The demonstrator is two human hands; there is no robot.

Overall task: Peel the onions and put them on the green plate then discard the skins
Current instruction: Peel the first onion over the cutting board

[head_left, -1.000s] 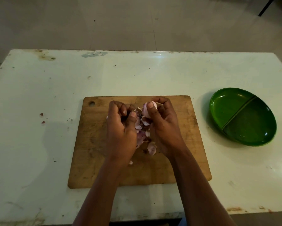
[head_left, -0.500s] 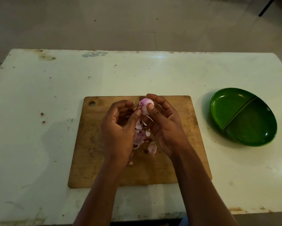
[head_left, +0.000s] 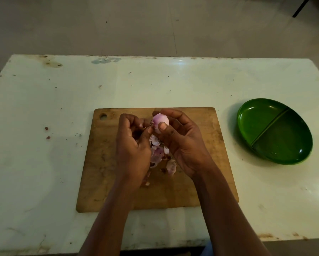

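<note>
From my seat at the feed, two bare forearms come up from the bottom of the head view and cross the near edge of the pale, stained table (head_left: 44,163). Just past that edge lies a wooden cutting board (head_left: 201,182), square to the table, with a round hole in its far left corner.

On the middle of the board sits a small heap of pink and purple onion skins (head_left: 157,154), partly hidden between the two wrists.

Above the heap I see the left hand (head_left: 134,145), back towards the camera, fingers curled in towards the palm. Its thumb tip lies against the left end of the onion; I cannot tell whether it pinches a bit of skin there.

The right hand (head_left: 184,145) is turned palm towards me and grips the onion (head_left: 159,121), thumb pressed on its near side and fingers wrapped over its far side. The onion is small, pale pink and smooth, held in the air over the far half of the board.

Well off to the right, on the table, rests the green plate (head_left: 262,115), oval, split by a ridge into two compartments, nothing in either.

Beyond the far table edge is grey floor.
</note>
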